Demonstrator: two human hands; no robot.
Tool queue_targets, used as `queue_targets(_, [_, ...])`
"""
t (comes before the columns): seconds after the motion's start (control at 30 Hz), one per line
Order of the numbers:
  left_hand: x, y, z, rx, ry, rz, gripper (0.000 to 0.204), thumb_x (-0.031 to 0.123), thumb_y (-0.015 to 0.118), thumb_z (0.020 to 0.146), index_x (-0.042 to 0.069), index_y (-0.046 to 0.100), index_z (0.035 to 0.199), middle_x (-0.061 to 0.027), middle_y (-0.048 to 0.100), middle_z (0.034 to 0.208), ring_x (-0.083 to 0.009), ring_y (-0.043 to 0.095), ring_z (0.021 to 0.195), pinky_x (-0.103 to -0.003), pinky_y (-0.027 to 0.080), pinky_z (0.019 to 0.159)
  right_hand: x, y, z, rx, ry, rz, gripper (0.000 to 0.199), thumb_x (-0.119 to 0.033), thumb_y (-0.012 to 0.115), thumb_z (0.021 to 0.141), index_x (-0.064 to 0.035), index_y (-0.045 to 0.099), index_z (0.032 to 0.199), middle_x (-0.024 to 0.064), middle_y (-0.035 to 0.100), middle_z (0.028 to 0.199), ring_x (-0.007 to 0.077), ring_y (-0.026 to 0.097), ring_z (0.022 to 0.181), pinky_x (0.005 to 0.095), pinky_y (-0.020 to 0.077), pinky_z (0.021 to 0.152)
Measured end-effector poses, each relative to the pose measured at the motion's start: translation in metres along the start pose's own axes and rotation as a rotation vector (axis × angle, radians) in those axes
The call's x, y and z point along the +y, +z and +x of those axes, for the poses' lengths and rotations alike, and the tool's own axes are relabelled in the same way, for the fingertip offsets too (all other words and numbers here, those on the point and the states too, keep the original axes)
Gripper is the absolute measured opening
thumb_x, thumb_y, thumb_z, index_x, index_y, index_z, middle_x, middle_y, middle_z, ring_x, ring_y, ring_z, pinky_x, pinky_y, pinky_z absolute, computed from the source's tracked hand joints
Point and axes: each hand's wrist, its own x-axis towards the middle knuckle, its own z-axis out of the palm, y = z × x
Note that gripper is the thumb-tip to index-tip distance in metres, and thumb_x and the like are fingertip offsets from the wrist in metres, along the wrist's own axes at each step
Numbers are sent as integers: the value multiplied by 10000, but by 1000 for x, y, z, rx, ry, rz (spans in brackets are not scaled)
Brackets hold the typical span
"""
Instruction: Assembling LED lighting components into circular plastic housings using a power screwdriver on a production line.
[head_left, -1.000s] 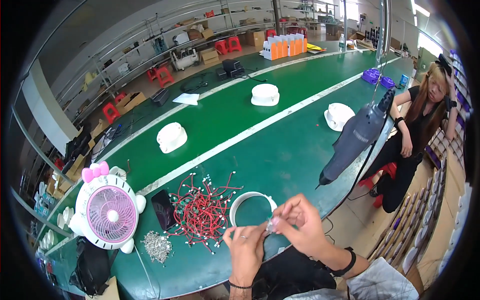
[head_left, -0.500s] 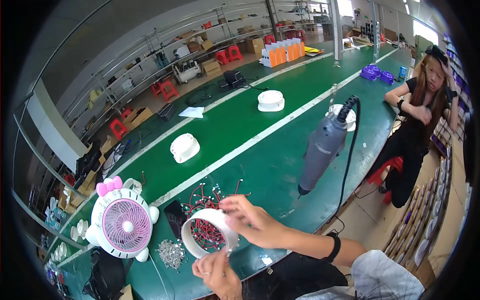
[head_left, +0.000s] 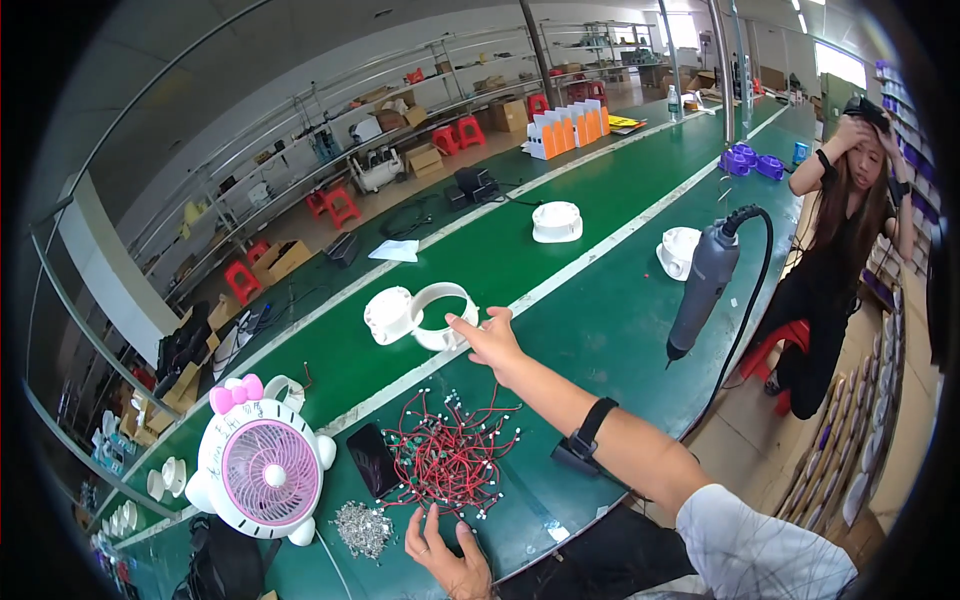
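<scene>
My right hand (head_left: 492, 345) reaches out over the green work surface, thumb and fingers straddling the near-right rim of a white plastic ring (head_left: 430, 338). The ring is beside a round white plastic housing (head_left: 388, 315) and seems to touch it. My left hand (head_left: 447, 562) is low in the picture, holding nothing, its fingers apart and slightly curled. Just beyond it lies a tangled heap of red wires (head_left: 455, 455) with small white connectors. A dark phone (head_left: 372, 460) lies left of the wires, and a pile of small metal screws (head_left: 363, 530) sits nearer me.
A white fan with a pink grille (head_left: 268, 472) stands at left. A grey power screwdriver (head_left: 703, 290) hangs on a black cable at right. Further white housings (head_left: 556, 222) and purple parts (head_left: 750, 162) stand farther off. A person (head_left: 850, 220) sits at the right on a red stool.
My right hand has carried the white ring away from above the wires to the housing farther off. My left hand has let go of the ring and opened. The seated person has raised both hands.
</scene>
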Motion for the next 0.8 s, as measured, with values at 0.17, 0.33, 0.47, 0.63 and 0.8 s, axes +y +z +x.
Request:
queue_targets(0.17, [20, 2, 0, -51, 107, 291, 393, 194, 524, 1017, 43, 488, 1378, -131, 591, 1362, -244, 591, 1164, -344, 549, 906, 22, -24, -14, -71, 137, -162, 947, -346, 837, 832, 5, 231, 1469, 216, 425, 1410, 287, 518, 1272, 444, 512, 1031])
queue_targets(0.33, [26, -7, 5, -58, 168, 416, 537, 253, 645, 961, 91, 470, 1442, -84, 623, 1309, -264, 589, 1167, -389, 514, 967, 19, 1, -23, -316, 84, -278, 834, -346, 825, 803, 4, 365, 1404, 225, 504, 1370, 273, 575, 1191, 375, 522, 946])
queue_targets(0.47, [46, -14, 15, -96, 134, 349, 334, 182, 593, 1010, 32, 611, 1308, -199, 621, 1277, -348, 549, 1222, -421, 403, 1070, -15, 86, -26, -733, -72, -541, 573, -292, 798, 860, 20, 535, 1262, 167, 616, 1214, 220, 684, 996, 372, 566, 793])
queue_targets(0.63, [63, -15, 11, -124, 54, 438, 334, 172, 597, 999, 38, 617, 1303, -197, 597, 1316, -368, 506, 1268, -458, 365, 1100, 10, 218, 16, -917, -782, -1199, 356, -94, 725, 798, 19, 661, 1129, 209, 563, 1319, 363, 602, 1183, 424, 541, 941])
queue_targets(0.8, [71, -11, 11, -135, -41, 346, 313, 118, 568, 969, 8, 615, 1258, -218, 580, 1311, -408, 508, 1242, -483, 364, 1096, 82, 309, 63, -984, -777, -1369, 405, -21, 706, 780, -31, 687, 1185, 126, 477, 1490, 343, 535, 1310, 432, 484, 1077])
